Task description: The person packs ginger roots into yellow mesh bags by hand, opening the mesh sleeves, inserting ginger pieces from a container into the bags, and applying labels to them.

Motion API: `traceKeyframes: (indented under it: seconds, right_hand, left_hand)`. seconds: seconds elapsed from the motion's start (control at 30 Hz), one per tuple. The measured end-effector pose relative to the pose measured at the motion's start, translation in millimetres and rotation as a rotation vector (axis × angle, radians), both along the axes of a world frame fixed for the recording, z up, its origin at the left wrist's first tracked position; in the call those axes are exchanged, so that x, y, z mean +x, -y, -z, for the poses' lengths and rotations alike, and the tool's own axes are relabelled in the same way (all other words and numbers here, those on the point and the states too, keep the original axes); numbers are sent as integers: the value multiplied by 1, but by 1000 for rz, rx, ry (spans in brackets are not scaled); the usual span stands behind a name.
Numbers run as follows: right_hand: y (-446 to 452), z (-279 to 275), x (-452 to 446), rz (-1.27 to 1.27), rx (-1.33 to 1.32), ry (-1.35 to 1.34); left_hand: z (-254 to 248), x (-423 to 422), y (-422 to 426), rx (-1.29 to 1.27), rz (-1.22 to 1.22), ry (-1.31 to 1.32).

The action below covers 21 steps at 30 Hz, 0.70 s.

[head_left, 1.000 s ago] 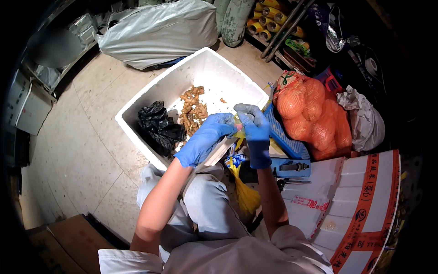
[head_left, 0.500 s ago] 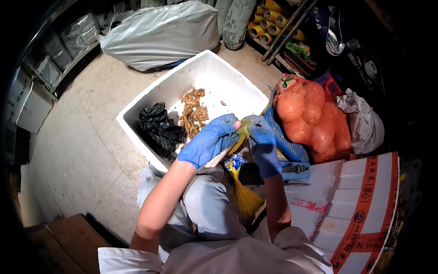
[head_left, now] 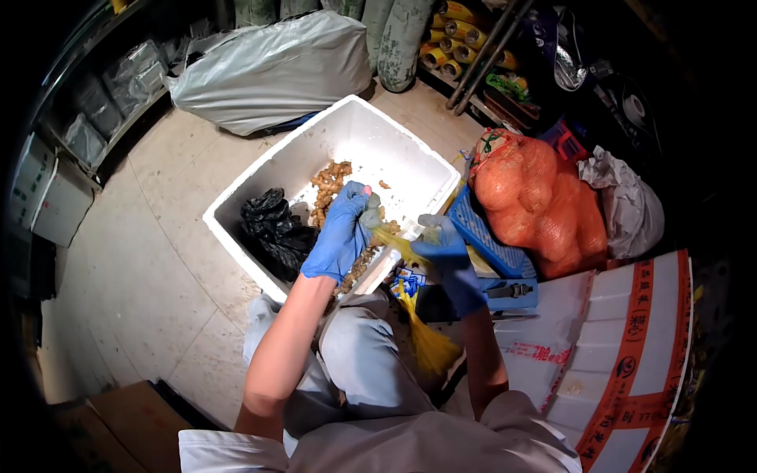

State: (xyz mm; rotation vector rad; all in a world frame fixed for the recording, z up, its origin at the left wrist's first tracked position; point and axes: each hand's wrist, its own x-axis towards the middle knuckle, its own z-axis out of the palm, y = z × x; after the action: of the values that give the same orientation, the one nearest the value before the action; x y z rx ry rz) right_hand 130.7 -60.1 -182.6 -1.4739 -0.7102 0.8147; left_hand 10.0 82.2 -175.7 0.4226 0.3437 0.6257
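My left hand (head_left: 344, 230), in a blue glove with a bare fingertip showing, is closed on one end of a stretched yellow mesh bag (head_left: 400, 243). The other end runs to my right hand (head_left: 445, 251), also gloved in blue, with its fingers closed on the mesh. Both hands are over the near right side of a white foam box (head_left: 260, 162). Inside the box lie ginger pieces (head_left: 330, 181) and a crumpled black plastic bag (head_left: 276, 232). Some ginger shows beneath my hands, partly hidden by them.
Right of the box stand a blue basket (head_left: 481, 236), a red net sack of onions (head_left: 544, 197) and a grey bag (head_left: 627, 205). A yellow mesh bundle (head_left: 430, 339) hangs by my knee. A large silver-wrapped bundle (head_left: 272, 75) lies behind the box; a taped white carton (head_left: 599, 347) is at right.
My hands have moved apart, the left one leftward over the box. The yellow mesh, bunched between my fingers before, is now stretched out between them.
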Motion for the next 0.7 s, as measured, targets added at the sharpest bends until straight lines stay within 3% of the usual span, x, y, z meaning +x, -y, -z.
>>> traceKeyframes:
  seconds: [0.03, 0.07, 0.1, 0.13, 0.17, 0.23, 0.27, 0.33, 0.4, 0.43, 0.47, 0.5, 0.57, 0.63, 0.7]
  right_hand:
    - [-6, 6, 2, -25, -119, 316]
    - [-10, 12, 4, 104, -93, 357]
    - [-13, 20, 13, 114, -91, 355]
    - [-17, 28, 27, 159, 7, 195]
    - [-20, 30, 36, 198, 108, 36]
    - [-22, 15, 34, 129, 36, -93]
    - [-23, 15, 31, 37, 77, 95]
    - [-22, -36, -3, 92, -2, -542]
    - [-20, -31, -5, 27, 24, -586]
    - [-20, -25, -3, -40, 43, -634]
    - [-19, -12, 7, -167, -18, -414]
    - [-19, -2, 9, -171, -21, -418]
    - [-18, 18, 11, -31, -9, 13]
    - [-14, 32, 24, 32, 19, -64]
    - [-14, 20, 20, -136, 83, 160]
  left_hand:
    - [0, 0, 0, 2, 5, -3]
    - [1, 1, 1, 132, 72, -39]
    - [-3, 1, 2, 263, 139, -74]
    - [-9, 2, 10, 613, 128, -407]
    - [3, 9, 13, 920, 82, -576]
    - [21, 12, 12, 1092, 40, -946]
    - [35, 15, 5, 1143, 11, -1045]
    - [42, 10, -8, 884, 42, -805]
    - [28, 7, -9, 745, 1, -684]
    - [22, 4, -8, 476, 27, -508]
    - [14, -1, -5, 207, 50, -331]
    - [12, -3, -6, 204, 48, -335]
    - [11, -5, -8, 209, 186, -220]
    - [-9, -5, 7, 167, 267, -208]
    - [-3, 0, 8, 514, 269, -381]
